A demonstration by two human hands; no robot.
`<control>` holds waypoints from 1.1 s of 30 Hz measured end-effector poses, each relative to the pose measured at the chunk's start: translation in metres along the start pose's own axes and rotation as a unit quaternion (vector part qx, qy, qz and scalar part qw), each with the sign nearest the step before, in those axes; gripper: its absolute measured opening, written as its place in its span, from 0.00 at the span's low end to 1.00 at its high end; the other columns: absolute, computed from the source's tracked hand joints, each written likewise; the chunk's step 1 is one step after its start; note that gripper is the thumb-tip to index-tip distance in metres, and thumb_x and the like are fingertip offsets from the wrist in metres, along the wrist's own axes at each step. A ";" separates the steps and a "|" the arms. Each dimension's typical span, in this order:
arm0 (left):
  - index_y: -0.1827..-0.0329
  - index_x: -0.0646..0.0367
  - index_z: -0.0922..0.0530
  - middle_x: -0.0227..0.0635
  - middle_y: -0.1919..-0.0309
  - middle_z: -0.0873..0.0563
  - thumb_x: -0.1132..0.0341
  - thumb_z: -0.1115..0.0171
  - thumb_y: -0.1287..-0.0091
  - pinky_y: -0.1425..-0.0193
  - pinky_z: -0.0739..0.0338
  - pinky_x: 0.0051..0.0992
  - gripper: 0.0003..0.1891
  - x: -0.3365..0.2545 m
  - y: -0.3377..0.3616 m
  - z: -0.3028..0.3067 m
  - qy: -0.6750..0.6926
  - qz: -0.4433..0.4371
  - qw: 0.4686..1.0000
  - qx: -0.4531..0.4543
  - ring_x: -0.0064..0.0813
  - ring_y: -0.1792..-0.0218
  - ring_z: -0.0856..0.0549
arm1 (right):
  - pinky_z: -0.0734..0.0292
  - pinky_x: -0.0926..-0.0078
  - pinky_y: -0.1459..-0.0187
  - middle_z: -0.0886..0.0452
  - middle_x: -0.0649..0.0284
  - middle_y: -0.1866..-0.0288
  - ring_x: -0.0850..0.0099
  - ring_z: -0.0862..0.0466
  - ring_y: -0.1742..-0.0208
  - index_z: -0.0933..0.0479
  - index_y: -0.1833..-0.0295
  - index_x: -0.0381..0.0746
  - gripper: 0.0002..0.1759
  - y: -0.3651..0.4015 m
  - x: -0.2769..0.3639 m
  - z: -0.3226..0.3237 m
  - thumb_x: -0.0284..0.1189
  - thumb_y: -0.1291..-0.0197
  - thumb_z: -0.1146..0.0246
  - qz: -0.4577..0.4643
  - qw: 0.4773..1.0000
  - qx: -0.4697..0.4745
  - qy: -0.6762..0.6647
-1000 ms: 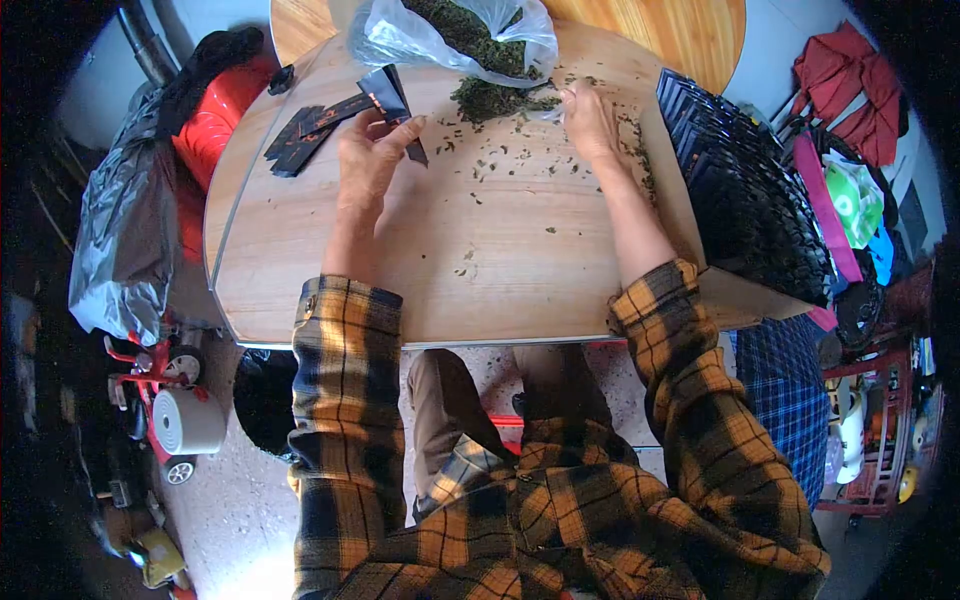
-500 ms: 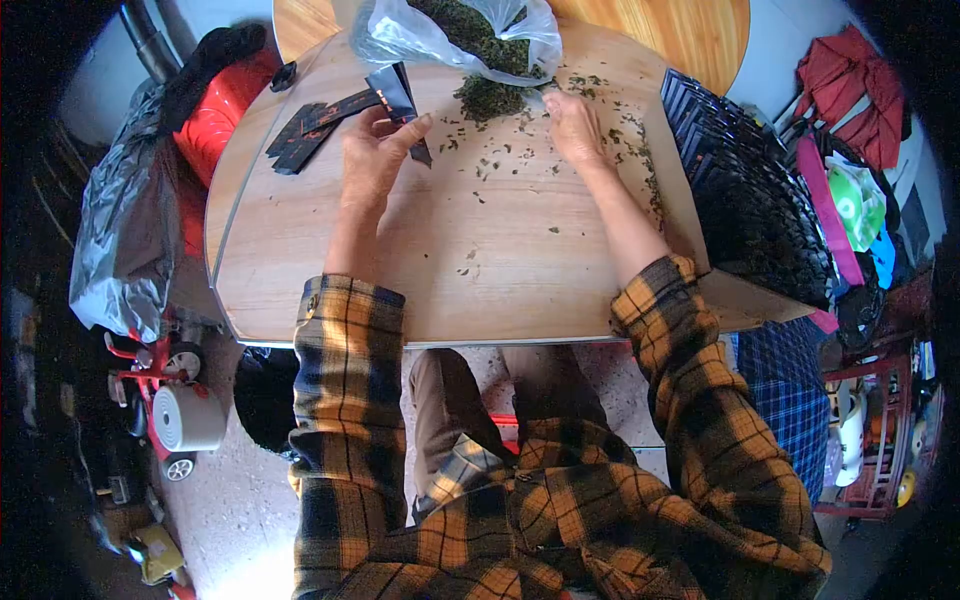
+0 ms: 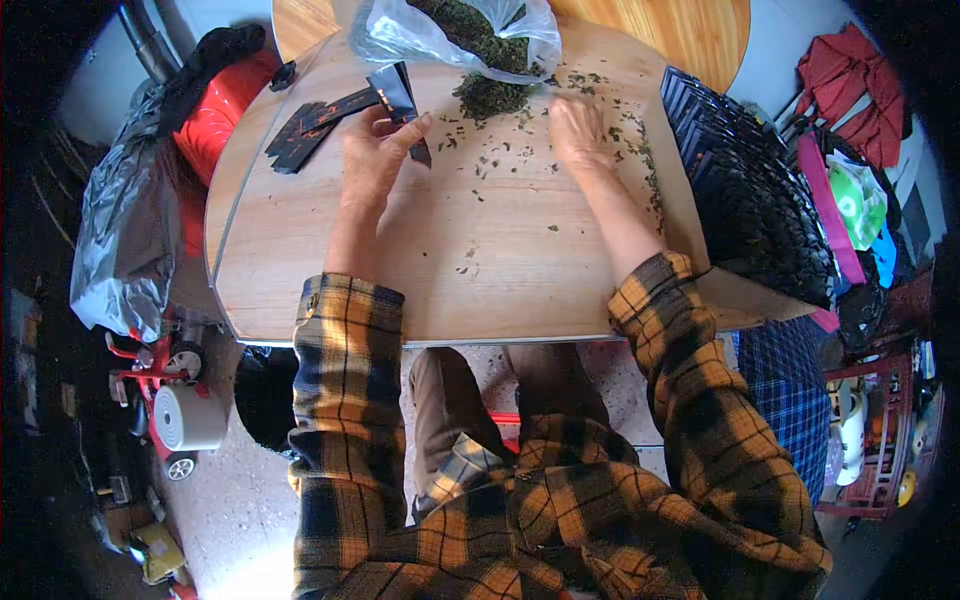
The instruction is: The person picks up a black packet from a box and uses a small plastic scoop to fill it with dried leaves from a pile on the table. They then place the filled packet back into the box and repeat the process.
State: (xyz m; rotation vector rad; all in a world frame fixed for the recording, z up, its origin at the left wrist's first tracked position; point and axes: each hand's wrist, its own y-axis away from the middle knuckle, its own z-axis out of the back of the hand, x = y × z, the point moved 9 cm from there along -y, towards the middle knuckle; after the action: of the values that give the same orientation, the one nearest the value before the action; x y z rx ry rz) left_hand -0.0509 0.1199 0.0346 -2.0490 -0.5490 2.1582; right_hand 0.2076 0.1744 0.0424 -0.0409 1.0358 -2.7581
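Note:
My left hand [image 3: 372,155] pinches a slim black pouch [image 3: 396,92] with small orange print, held upright above the table between thumb and fingers. To the right, my right hand [image 3: 580,132] is closed, its fingers curled under and knuckles up, over scattered leaf bits. Whatever it may hold is hidden. Dried dark-green leaves [image 3: 490,97] lie heaped between the two hands. They spill from the mouth of a clear plastic bag [image 3: 385,38] at the table's far side. Several flat black pouches [image 3: 300,140] lie overlapping just left of my left hand.
An open cardboard box [image 3: 690,225] packed with many black pouches stands at the table's [image 3: 330,270] right side. A red umbrella [image 3: 850,95] is beyond it. On the left are a grey plastic bag [image 3: 130,210] and a white roll [image 3: 190,417].
My right hand has shifted slightly right, away from the leaf heap, and its fingers have turned further under. My left hand and the pouch have stayed nearly still.

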 end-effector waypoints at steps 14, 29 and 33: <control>0.43 0.71 0.29 0.38 0.60 0.17 0.55 0.25 0.49 0.59 0.27 0.23 0.36 0.006 0.000 -0.001 -0.025 0.023 0.999 0.026 0.24 0.61 0.19 | 0.23 0.65 0.58 0.16 0.52 0.65 0.55 0.17 0.62 0.17 0.62 0.38 0.10 -0.002 -0.031 -0.049 0.25 0.48 0.41 -0.127 0.875 -0.002 -0.468; 0.47 0.70 0.26 0.38 0.64 0.16 0.60 0.25 0.48 0.61 0.25 0.23 0.30 0.003 0.002 -0.001 -0.003 0.022 1.000 0.020 0.24 0.65 0.18 | 0.23 0.57 0.61 0.19 0.47 0.68 0.52 0.17 0.63 0.20 0.66 0.35 0.07 -0.001 0.014 0.014 0.20 0.47 0.44 0.044 0.999 0.002 -0.001; 0.46 0.70 0.26 0.36 0.64 0.17 0.55 0.25 0.50 0.64 0.29 0.21 0.34 0.004 0.001 -0.001 -0.007 0.015 0.999 0.028 0.22 0.66 0.21 | 0.22 0.59 0.61 0.18 0.47 0.66 0.51 0.17 0.63 0.19 0.63 0.35 0.10 0.001 0.026 0.018 0.18 0.48 0.45 0.042 0.997 0.041 -0.046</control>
State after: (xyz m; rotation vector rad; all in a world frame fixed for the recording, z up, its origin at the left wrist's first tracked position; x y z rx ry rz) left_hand -0.0502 0.1202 0.0309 -2.0284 -0.4564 2.1808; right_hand 0.1838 0.1575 0.0544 -0.1086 0.8788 -2.6930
